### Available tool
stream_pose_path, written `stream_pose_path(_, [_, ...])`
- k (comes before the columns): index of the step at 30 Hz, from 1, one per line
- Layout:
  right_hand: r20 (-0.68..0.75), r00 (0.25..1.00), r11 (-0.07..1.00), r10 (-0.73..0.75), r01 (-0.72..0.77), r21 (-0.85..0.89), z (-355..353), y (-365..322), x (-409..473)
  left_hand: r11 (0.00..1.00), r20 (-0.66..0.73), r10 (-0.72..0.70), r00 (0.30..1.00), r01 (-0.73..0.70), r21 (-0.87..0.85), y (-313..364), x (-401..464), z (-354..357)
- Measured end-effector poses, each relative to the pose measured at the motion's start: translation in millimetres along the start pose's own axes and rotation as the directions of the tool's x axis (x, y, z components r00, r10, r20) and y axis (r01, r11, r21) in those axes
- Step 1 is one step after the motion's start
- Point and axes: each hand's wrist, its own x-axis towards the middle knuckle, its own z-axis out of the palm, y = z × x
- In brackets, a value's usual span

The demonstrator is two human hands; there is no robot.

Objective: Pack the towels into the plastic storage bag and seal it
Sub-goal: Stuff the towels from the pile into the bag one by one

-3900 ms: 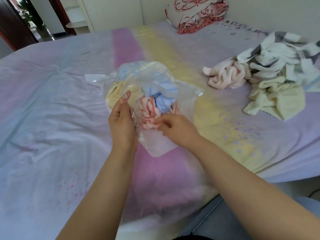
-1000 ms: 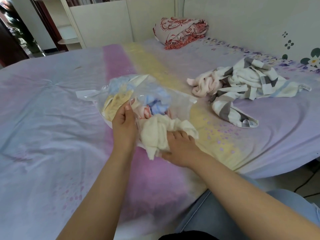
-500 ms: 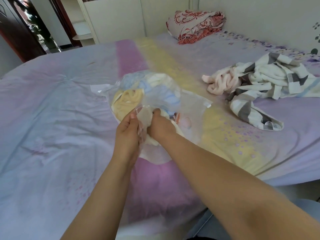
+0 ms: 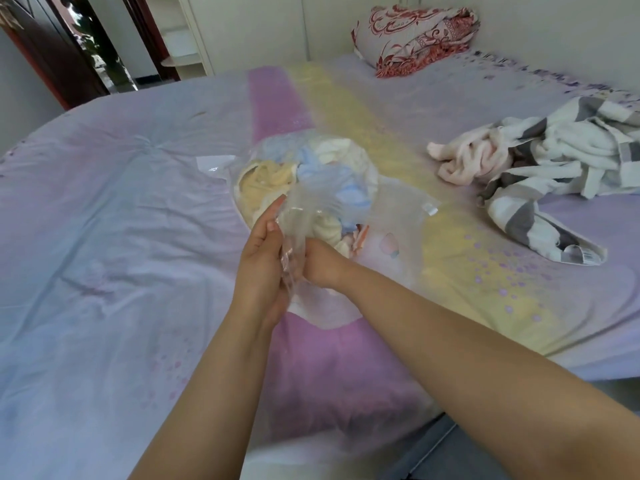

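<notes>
The clear plastic storage bag (image 4: pixel 394 216) lies on the bed in front of me, bulging with several small towels: yellow (image 4: pixel 263 181), blue (image 4: pixel 346 195), cream and a pink-striped one. My left hand (image 4: pixel 261 258) grips the bunched near edge of the bag's mouth. My right hand (image 4: pixel 322 261) is pushed into the opening, its fingers hidden by the plastic and a cream towel (image 4: pixel 329 226) there. To the right on the bed lie a pale pink towel (image 4: pixel 464 161) and a grey-and-white striped towel (image 4: pixel 554 174), outside the bag.
The bed (image 4: pixel 121 209) has a lilac sheet with a pink and a yellow stripe. A red-patterned pillow (image 4: pixel 415 32) sits at the far wall. The bed's edge runs close by at the lower right. A doorway and a shelf are at the far left.
The cream towel, held outside the bag a second ago, has gone inside with my right hand. My left hand has kept its grip on the bag's mouth.
</notes>
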Motion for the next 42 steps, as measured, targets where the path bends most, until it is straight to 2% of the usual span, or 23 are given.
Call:
stream_pose_path(2, [0.020, 0.998, 0.996, 0.057, -0.058, 0.075, -0.7, -8.8, 19.7, 0.996, 0.028, -0.047, 0.998, 0.049, -0.077, 0.7, -0.6, -2.7])
stream_pose_path(4, [0.028, 0.999, 0.999, 0.032, -0.032, -0.018, -4.7, -11.4, 37.6, 0.986, 0.063, -0.068, 0.996, 0.077, -0.149, 2.8, 0.0, -9.0])
stream_pose_path(6, [0.055, 0.994, 0.991, 0.090, -0.084, -0.100, -3.1, -9.7, 51.1, 0.982, 0.065, -0.041, 0.997, 0.052, -0.180, 9.0, 4.4, -15.5])
stream_pose_path(7, [0.022, 0.996, 0.982, 0.082, -0.077, -0.172, -1.6, -8.1, 52.4, 0.982, 0.055, -0.019, 0.998, 0.029, -0.187, 12.7, 8.4, -19.0])
stream_pose_path(10, [-0.060, 0.998, 0.985, 0.016, -0.026, -0.172, 2.5, -1.8, 34.2, 0.972, 0.035, 0.035, 0.999, -0.026, -0.234, 25.5, 19.5, -24.4])
stream_pose_path(11, [-0.112, 0.993, 0.973, -0.031, 0.004, -0.232, 0.3, 1.5, 26.0, 0.971, 0.036, 0.043, 0.998, -0.033, -0.237, 28.2, 22.6, -25.1])
stream_pose_path(13, [-0.167, 0.986, 0.880, -0.019, -0.063, -0.471, -3.8, 9.8, 13.0, 0.971, 0.045, 0.044, 0.998, -0.032, -0.237, 31.2, 26.4, -25.5])
stream_pose_path(15, [-0.113, 0.993, 0.798, 0.027, -0.089, -0.596, -2.5, 12.8, 7.7, 0.969, 0.053, 0.014, 0.998, -0.001, -0.248, 30.7, 26.6, -23.4])
stream_pose_path(17, [-0.032, 0.997, 0.795, 0.063, -0.070, -0.603, -1.6, 11.5, 16.0, 0.966, 0.067, -0.036, 0.997, 0.052, -0.255, 26.6, 24.5, -20.3])
stream_pose_path(19, [-0.016, 0.996, 0.787, 0.085, -0.077, -0.613, -6.7, 5.0, 32.0, 0.967, 0.077, -0.084, 0.993, 0.100, -0.235, 23.2, 21.1, -18.3])
stream_pose_path(22, [0.055, 0.995, 0.809, 0.084, -0.036, -0.587, -20.8, 0.0, 47.5, 0.971, 0.059, -0.105, 0.993, 0.116, -0.211, 20.0, 18.5, -17.7])
stream_pose_path(25, [0.060, 0.995, 0.855, 0.085, -0.042, -0.517, -28.0, 0.4, 32.0, 0.985, 0.006, -0.048, 0.999, 0.049, -0.163, 15.4, 21.3, -13.3])
stream_pose_path(28, [-0.034, 0.994, 0.841, 0.103, -0.105, -0.531, -32.1, 2.1, -5.4, 0.995, -0.010, 0.070, 0.998, -0.070, -0.067, 11.0, 20.3, -1.3])
stream_pose_path(30, [-0.216, 0.969, 0.774, 0.120, -0.228, -0.591, -36.8, 2.8, -42.0, 0.988, 0.013, 0.148, 0.989, -0.148, 0.031, 4.6, 16.9, 5.7])
stream_pose_path(32, [-0.360, 0.929, 0.650, 0.091, -0.329, -0.685, -45.2, 2.7, -82.3, 0.974, -0.052, 0.192, 0.980, -0.184, 0.136, 3.2, 12.4, 13.2])
stream_pose_path(34, [-0.382, 0.911, 0.507, 0.157, -0.406, -0.760, -58.7, 3.4, -118.0, 0.958, -0.111, 0.230, 0.967, -0.205, 0.200, 3.4, 10.2, 19.5])
stream_pose_path(36, [-0.358, 0.885, 0.415, 0.299, -0.458, -0.786, -75.0, 8.7, -137.1, 0.929, -0.087, 0.274, 0.958, -0.240, 0.281, 3.7, 10.3, 21.6])
stream_pose_path(38, [-0.348, 0.861, 0.439, 0.371, -0.492, -0.752, -86.8, 18.6, -137.1, 0.911, -0.012, 0.291, 0.957, -0.273, 0.310, 1.4, 10.9, 22.9])
stream_pose_path(42, [-0.435, 0.881, 0.624, 0.186, -0.448, -0.640, -97.6, 46.5, -106.7, 0.948, 0.105, 0.230, 0.968, -0.247, 0.201, -9.6, 12.2, 39.1])
